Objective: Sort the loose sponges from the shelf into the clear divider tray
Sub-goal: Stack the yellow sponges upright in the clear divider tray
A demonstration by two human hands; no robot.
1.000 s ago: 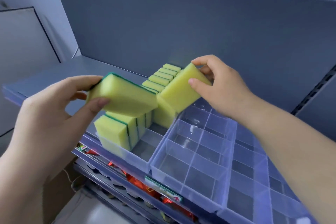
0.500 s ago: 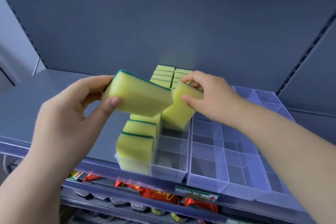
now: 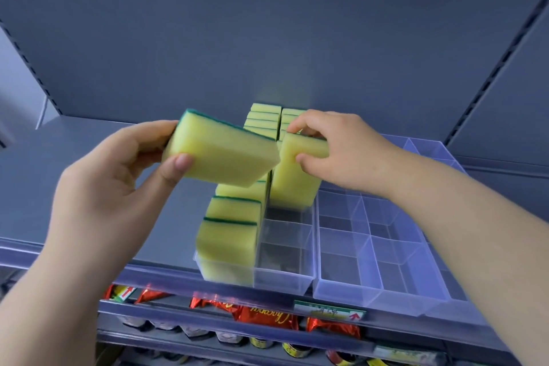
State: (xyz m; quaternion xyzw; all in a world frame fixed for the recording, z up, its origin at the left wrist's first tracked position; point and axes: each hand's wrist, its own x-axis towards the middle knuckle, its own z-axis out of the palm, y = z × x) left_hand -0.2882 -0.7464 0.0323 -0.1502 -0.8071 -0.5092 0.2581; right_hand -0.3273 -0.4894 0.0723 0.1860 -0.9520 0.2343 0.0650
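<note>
My left hand (image 3: 118,181) grips a yellow sponge with a green scouring layer (image 3: 222,154), held tilted in the air above the left column of the clear divider tray (image 3: 285,276). My right hand (image 3: 341,151) pinches a second yellow sponge (image 3: 294,181) that stands upright with its lower end down in the tray's right column. Several sponges (image 3: 228,232) stand on edge in the left column. More sponges (image 3: 264,119) are lined up at the back of the tray, partly hidden behind my hands.
A second clear divider tray (image 3: 383,285) sits to the right on the grey shelf (image 3: 44,187). The shelf's back panel rises behind. Below the front edge, a lower shelf holds red snack packets (image 3: 267,318) and small jars.
The right hand's sponge has gone lower and more upright into the right column. The left hand keeps its sponge in the air. The view has shifted to face the tray more squarely.
</note>
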